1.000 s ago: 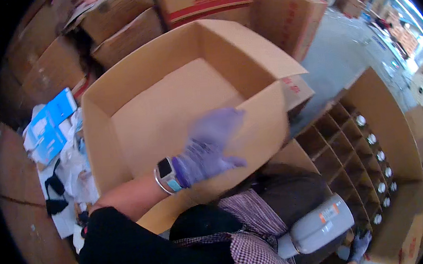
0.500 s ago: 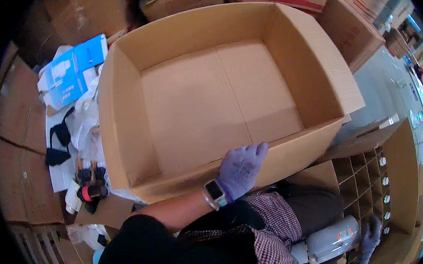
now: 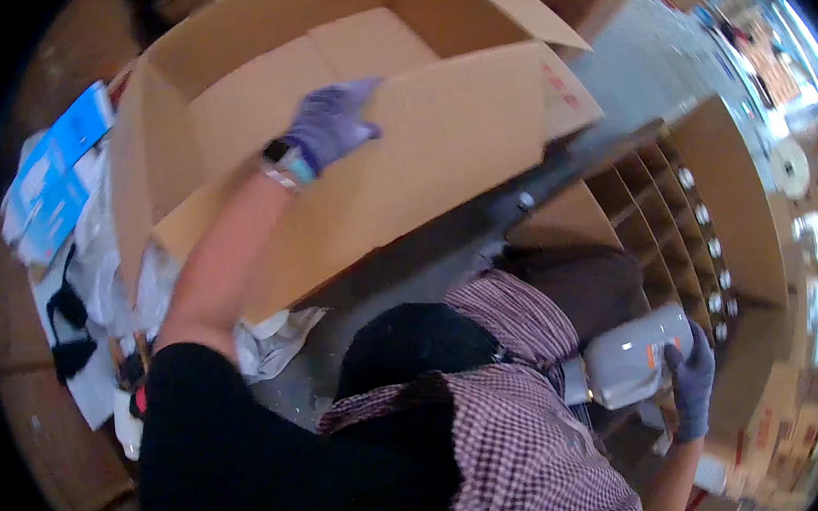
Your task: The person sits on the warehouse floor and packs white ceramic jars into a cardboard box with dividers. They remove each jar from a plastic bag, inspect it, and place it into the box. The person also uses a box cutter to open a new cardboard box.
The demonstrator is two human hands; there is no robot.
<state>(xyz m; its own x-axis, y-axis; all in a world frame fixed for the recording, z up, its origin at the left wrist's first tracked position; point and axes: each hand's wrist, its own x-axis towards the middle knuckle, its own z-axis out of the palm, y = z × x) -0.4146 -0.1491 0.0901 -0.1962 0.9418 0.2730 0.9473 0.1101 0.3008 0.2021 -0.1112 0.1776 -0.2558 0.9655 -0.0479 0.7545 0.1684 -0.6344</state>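
Warehouse surroundings of stacked brown cartons and a grey floor frame the view, with straight edges bent by the lens. Nearest the camera, the right hand (image 3: 692,377), in a purple glove, has its grip closed around a white and grey bottle-shaped container (image 3: 629,361) held low at the person's right side, beside a checked garment. Just beyond it stands a cardboard divider tray (image 3: 703,203) with rows of small cells, some holding round white caps. The left arm, in a black sleeve with a wristwatch (image 3: 284,162), reaches up and forward; the left hand (image 3: 331,122), also in a purple glove, has its grip clamped over the top edge of the near wall of a large open cardboard box (image 3: 458,146). That box is plain brown corrugated board, tilted, with its flaps spread outward and its inside showing only bare board with a centre seam. Left of the box lie white plastic bags (image 3: 101,251) and a blue booklet (image 3: 56,168).
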